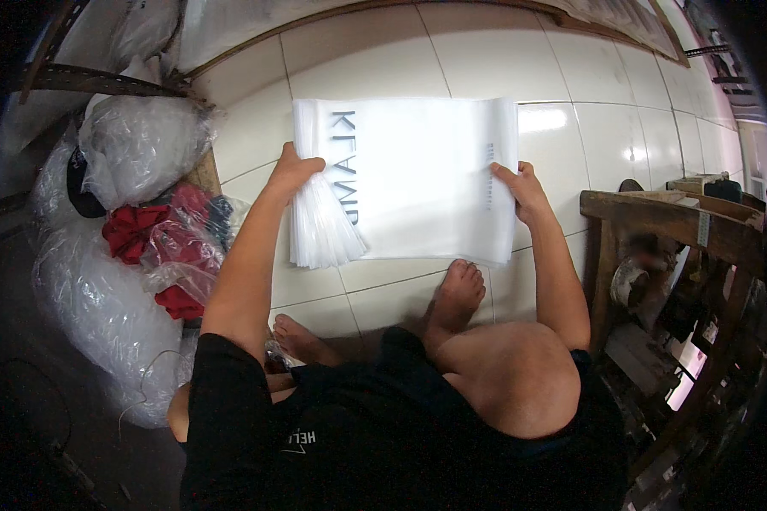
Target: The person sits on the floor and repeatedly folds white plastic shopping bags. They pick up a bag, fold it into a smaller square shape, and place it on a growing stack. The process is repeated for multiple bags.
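Note:
Between my two hands spreads a stack of white translucent plastic bags (pixel 422 179) with dark print near both ends, held above the tiled floor. My left hand (pixel 298 170) grips the stack's left edge, thumb on top and the other fingers hidden beneath. Below that thumb, the layers fan out in narrow folds at the lower left corner. At the opposite edge, my right hand (pixel 524 189) pinches the stack, its thumb lying over the small print. Both forearms reach forward, and my bare feet rest on the floor under the stack's lower edge.
Clear plastic bundles (pixel 111 315) pile up on the left, with red cloth items (pixel 136 234) in clear wrap among them. A wooden frame (pixel 673 213) stands close on the right. White tiles (pixel 383 51) stretch ahead to a wood-edged, plastic-covered surface.

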A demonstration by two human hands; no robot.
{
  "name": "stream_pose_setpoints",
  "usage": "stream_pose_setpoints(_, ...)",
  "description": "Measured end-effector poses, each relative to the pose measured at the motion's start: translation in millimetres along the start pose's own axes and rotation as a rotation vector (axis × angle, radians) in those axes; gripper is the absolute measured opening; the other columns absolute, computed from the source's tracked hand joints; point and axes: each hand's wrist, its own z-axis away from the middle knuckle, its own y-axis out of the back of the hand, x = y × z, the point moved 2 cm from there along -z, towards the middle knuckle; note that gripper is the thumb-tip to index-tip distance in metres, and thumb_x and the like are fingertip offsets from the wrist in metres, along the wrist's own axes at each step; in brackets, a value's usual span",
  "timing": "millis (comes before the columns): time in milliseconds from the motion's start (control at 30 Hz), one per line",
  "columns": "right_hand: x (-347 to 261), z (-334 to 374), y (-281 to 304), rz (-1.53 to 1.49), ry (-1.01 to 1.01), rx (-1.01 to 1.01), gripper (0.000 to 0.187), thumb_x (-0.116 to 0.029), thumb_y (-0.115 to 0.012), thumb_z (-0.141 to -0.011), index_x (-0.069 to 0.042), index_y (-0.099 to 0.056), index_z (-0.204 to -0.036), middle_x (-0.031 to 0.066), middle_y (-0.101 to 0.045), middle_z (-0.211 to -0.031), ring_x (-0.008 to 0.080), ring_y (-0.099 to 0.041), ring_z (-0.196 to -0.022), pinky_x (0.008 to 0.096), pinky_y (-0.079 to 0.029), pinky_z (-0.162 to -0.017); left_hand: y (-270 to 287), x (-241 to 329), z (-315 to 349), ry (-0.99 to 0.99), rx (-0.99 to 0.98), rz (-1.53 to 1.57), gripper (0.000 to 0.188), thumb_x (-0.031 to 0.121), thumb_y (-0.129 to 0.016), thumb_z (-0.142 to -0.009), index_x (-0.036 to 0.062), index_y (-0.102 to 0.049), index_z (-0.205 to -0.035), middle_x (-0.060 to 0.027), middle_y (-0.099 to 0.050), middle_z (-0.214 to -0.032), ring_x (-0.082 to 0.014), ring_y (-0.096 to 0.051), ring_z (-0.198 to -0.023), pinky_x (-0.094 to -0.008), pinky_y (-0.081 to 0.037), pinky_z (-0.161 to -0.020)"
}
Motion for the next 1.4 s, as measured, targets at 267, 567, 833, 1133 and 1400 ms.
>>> stream_pose_setpoints(267, 25, -6, 2, -0.026, -0.037, -0.172, 0.048, -0.025, -0.070, -0.089, 0.008, -0.058, -0.122, 0.0159, -0.067, -0.101, 0.0213, -0.065, -0.084, 0.0354, -0.054, -0.075, 1, 15, 21, -0.028, -0.071, 0.129, 0.068, 0.011, -0.067, -0.072, -0.0075, -0.040, -0.131, -0.0205, -0.060, -0.112, -0.0279, -0.063, -0.098, -0.0378, -0.054, -0.083)
stream_pose_setpoints(567, -24, 77, -22, 0.097, 0.484, 0.090, 0.030, -0.022, -0.061, -0.097, 0.005, -0.065, -0.109, 0.0070, -0.068, -0.097, 0.0130, -0.059, -0.086, 0.0300, -0.048, -0.079, 5, 69, 82, -0.495, 0.404, 0.127, 0.062, 0.008, -0.066, -0.075, -0.0038, -0.042, -0.130, -0.0182, -0.062, -0.112, -0.0273, -0.063, -0.098, -0.0352, -0.050, -0.089)
stream_pose_setpoints(833, -10, 101, -31, 0.049, 0.797, 0.184, 0.034, -0.019, -0.069, -0.093, 0.004, -0.061, -0.116, 0.0105, -0.065, -0.108, 0.0194, -0.061, -0.097, 0.0318, -0.048, -0.089, -18, 59, 125, -0.596, 0.383, 0.527, 0.060, 0.010, -0.082, -0.074, 0.0000, -0.051, -0.125, -0.0126, -0.059, -0.115, -0.0205, -0.058, -0.105, -0.0347, -0.048, -0.091)
stream_pose_setpoints(1133, -15, 73, -44, -0.017, 0.818, 0.264, 0.032, -0.018, -0.065, -0.095, 0.005, -0.061, -0.117, 0.0126, -0.065, -0.110, 0.0213, -0.061, -0.099, 0.0349, -0.049, -0.089, -29, 73, 93, -0.653, 0.623, 0.572, 0.043, 0.005, -0.073, -0.080, -0.0039, -0.056, -0.119, -0.0114, -0.065, -0.108, -0.0213, -0.063, -0.100, -0.0338, -0.049, -0.089)
stream_pose_setpoints(1400, -8, 104, -31, -0.018, 0.614, 0.323, 0.034, -0.018, -0.062, -0.097, 0.005, -0.058, -0.121, 0.0138, -0.062, -0.116, 0.0234, -0.058, -0.106, 0.0376, -0.047, -0.095, -34, 70, 118, -0.684, 0.650, 0.523, 0.041, 0.006, -0.074, -0.081, -0.0046, -0.057, -0.116, -0.0116, -0.065, -0.107, -0.0213, -0.063, -0.098, -0.0334, -0.050, -0.087)
